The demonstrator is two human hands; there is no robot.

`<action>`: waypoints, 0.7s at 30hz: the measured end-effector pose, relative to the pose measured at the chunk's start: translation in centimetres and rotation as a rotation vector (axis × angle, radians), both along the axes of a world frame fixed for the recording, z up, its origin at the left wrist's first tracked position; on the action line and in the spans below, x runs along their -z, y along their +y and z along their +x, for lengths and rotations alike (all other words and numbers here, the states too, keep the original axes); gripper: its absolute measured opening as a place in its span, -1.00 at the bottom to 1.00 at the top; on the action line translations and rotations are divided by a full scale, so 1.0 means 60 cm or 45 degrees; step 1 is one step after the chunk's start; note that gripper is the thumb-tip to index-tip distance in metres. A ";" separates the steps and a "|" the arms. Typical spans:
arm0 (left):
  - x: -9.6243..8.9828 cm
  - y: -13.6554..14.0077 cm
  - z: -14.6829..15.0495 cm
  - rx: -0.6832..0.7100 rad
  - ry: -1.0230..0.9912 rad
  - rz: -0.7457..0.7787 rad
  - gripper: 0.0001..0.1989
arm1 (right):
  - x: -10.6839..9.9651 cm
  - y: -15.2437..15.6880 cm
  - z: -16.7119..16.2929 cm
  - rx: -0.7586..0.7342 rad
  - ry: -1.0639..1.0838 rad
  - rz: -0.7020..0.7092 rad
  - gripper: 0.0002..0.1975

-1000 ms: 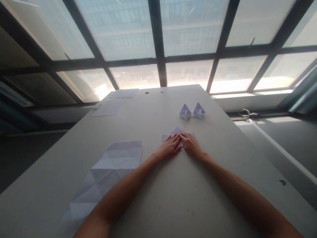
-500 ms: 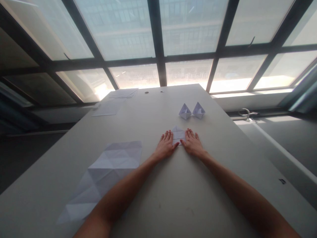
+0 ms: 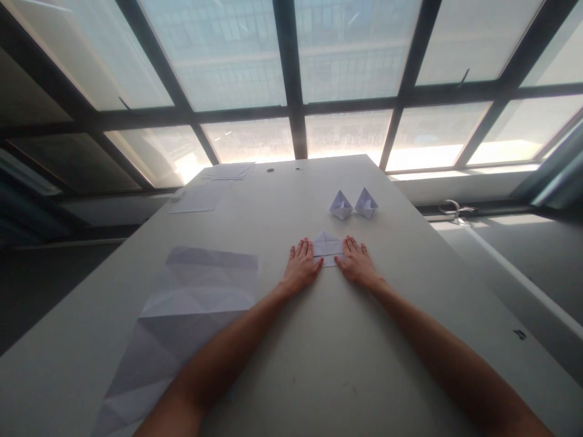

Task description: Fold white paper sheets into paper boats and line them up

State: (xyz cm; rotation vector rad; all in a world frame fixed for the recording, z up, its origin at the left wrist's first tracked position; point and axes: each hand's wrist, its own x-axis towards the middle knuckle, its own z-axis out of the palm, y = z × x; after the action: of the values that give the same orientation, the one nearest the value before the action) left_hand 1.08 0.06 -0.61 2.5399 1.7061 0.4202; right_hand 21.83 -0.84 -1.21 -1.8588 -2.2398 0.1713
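Observation:
A small folded white paper lies flat on the white table, with a pointed top and a band across its lower part. My left hand rests flat on its left edge, fingers stretched forward and thumb along the lower band. On the opposite edge my right hand lies likewise, fingers out and thumb pointing inward. Just beyond stand two folded paper boats, the left boat and the right boat. A large creased paper sheet lies to the left, partly hidden beneath my left forearm.
Flat white sheets lie at the table's far left corner. Two small round holes are near the far edge of the table. Outside its right side, a metal ring-shaped object sits by the window wall. Large framed windows rise ahead.
My left hand has slid slightly left along the folded paper, uncovering more of it. The creased sheet has shifted left and spread flatter. My right hand has barely moved.

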 end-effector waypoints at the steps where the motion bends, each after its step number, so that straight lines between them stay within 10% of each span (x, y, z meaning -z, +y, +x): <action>1: -0.005 -0.002 0.001 0.015 0.005 0.025 -0.31 | 0.000 0.000 -0.001 0.004 0.001 0.000 -0.28; 8: -0.023 0.000 0.002 0.410 -0.037 0.028 -0.51 | -0.003 -0.005 -0.002 0.000 0.020 0.006 -0.30; 21: -0.020 0.007 -0.004 0.402 -0.165 -0.083 -0.48 | -0.027 -0.012 -0.011 -0.321 0.082 0.065 -0.45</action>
State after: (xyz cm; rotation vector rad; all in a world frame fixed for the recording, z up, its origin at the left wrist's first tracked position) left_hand 0.85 0.51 0.59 2.6065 1.2265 0.4848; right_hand 21.17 -1.57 0.42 -1.5185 -2.4027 0.2101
